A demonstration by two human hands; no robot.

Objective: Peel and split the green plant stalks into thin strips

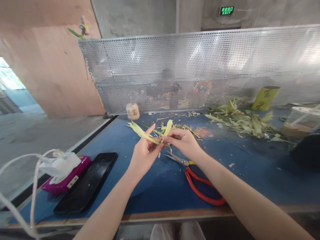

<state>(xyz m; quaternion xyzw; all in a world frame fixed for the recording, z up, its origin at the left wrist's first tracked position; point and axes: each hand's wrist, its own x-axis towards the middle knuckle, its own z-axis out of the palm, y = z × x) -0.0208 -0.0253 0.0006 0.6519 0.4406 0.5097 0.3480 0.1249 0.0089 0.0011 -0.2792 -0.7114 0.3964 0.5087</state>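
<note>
Apparently the step is shaping pale leaf strips (140,131), pinched in the grip of left hand (143,152) and right hand (183,143) above the desk (150,200), between its near and far edges, and the next move likely calls for steady pressure where they meet.

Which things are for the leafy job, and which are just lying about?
Likely for the job: leaf strips in the left hand and right hand; leaf pile; red-handled scissors.

Likely just lying about: black phone; purple power strip; yellow cylinder.
</note>
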